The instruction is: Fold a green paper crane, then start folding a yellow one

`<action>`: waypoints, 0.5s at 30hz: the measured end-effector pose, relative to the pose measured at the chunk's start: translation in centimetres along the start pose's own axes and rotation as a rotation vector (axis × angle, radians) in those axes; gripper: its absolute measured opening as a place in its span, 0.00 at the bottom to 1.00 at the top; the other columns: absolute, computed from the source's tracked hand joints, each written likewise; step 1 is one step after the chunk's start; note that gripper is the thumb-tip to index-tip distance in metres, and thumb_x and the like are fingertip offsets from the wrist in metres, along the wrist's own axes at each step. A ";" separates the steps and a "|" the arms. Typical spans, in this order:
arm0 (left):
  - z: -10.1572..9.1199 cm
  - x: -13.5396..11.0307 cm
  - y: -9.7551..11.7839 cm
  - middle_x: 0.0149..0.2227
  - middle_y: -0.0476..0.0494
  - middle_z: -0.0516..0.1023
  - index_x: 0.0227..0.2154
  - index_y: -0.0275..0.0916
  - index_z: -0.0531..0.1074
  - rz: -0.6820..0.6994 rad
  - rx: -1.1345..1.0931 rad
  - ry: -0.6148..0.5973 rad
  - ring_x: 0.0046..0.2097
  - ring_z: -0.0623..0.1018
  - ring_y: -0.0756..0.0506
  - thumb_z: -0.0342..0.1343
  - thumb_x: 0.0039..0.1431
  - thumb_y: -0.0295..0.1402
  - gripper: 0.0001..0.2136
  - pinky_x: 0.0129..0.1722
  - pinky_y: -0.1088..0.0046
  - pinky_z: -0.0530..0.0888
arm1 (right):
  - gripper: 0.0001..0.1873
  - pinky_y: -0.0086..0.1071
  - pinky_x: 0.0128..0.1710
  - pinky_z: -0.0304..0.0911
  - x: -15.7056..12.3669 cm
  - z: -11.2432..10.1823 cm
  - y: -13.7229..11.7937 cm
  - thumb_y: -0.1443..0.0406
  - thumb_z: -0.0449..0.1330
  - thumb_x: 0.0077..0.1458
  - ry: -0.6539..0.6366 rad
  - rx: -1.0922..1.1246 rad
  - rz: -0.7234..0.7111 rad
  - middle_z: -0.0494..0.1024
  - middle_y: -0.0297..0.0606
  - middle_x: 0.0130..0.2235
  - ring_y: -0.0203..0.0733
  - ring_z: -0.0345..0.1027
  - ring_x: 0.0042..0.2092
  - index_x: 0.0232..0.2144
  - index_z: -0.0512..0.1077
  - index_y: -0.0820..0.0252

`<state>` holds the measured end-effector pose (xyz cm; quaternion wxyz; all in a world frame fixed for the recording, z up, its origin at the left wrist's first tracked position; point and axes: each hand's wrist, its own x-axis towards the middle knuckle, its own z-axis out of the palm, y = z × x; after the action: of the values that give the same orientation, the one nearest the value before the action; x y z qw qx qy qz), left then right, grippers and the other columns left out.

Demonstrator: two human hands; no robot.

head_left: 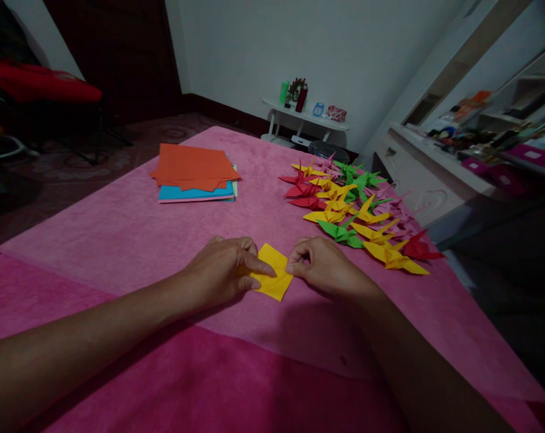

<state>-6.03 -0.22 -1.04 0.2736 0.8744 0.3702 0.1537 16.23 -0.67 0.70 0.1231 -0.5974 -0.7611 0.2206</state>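
Note:
A small folded yellow paper (272, 272) lies on the pink cloth (119, 240) in front of me. My left hand (222, 269) rests on its left side, fingers pressed flat on the paper. My right hand (320, 264) pinches the paper's right corner with curled fingers. Beyond my right hand lies a spread of several finished paper cranes (354, 210) in yellow, red, green and pink.
A stack of orange and blue paper sheets (193, 174) sits at the far left of the cloth. A white shelf (306, 120) with bottles stands by the wall, and a white dresser (426, 174) runs along the right.

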 end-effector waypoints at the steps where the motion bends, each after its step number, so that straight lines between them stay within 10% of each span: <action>1: 0.0 0.0 0.0 0.35 0.49 0.73 0.41 0.55 0.78 0.010 0.012 -0.004 0.37 0.71 0.49 0.60 0.54 0.33 0.12 0.36 0.74 0.64 | 0.04 0.30 0.25 0.51 0.0 0.0 -0.1 0.68 0.64 0.42 0.012 -0.025 0.010 0.75 0.35 0.25 0.36 0.64 0.26 0.19 0.74 0.59; 10: -0.1 -0.3 0.2 0.36 0.48 0.74 0.40 0.56 0.78 0.070 0.094 -0.010 0.36 0.70 0.49 0.58 0.56 0.33 0.12 0.34 0.74 0.62 | 0.08 0.31 0.25 0.46 -0.7 -0.6 -0.5 0.64 0.66 0.43 0.049 -0.245 0.116 0.74 0.36 0.23 0.37 0.61 0.25 0.19 0.70 0.58; 15: -0.3 -0.4 0.5 0.35 0.49 0.74 0.40 0.58 0.78 0.076 0.096 0.019 0.36 0.71 0.49 0.59 0.54 0.33 0.12 0.35 0.73 0.61 | 0.03 0.28 0.26 0.53 -0.8 -0.6 0.4 0.70 0.58 0.48 0.101 0.050 0.075 0.74 0.35 0.28 0.36 0.65 0.28 0.28 0.71 0.60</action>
<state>-6.15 -0.75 -0.55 0.2216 0.8985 0.3462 0.1543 17.03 -1.27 1.10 0.1678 -0.6327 -0.7253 0.2133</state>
